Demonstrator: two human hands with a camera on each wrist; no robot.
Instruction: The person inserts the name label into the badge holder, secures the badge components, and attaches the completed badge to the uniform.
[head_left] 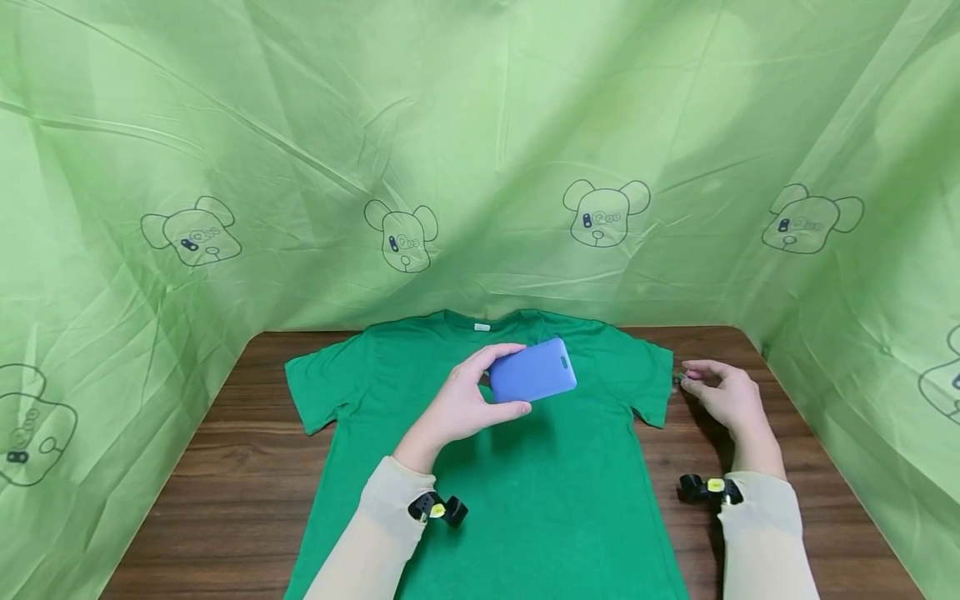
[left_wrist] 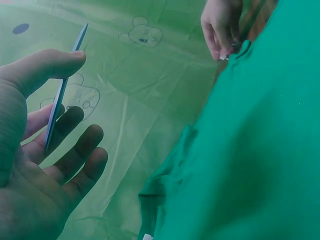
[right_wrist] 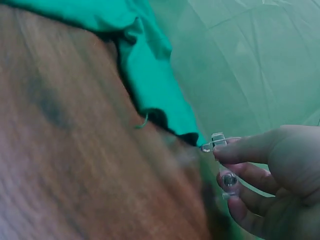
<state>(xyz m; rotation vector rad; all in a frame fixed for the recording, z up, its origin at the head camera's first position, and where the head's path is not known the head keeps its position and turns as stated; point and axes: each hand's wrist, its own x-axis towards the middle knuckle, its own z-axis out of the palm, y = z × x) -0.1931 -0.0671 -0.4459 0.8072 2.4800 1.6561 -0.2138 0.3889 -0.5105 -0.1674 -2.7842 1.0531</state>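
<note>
My left hand [head_left: 467, 395] pinches a thin blue card holder [head_left: 531, 372] between thumb and fingers, above the chest of a green T-shirt [head_left: 487, 492]. The card holder has rounded corners and a small dark slot near its right short edge. In the left wrist view it is seen edge-on. At the shirt's right sleeve end, my right hand [head_left: 726, 398] holds a small clear plastic clip [right_wrist: 229, 181] with a metal part, close to the sleeve hem [right_wrist: 187, 137]. Fingers partly cover the clip.
The T-shirt lies spread out on a dark wooden table [head_left: 225, 467], its collar toward the back. Green fabric walls [head_left: 480, 125] with bear-head drawings stand behind and at both sides. A loose green thread [right_wrist: 142, 123] hangs from the sleeve.
</note>
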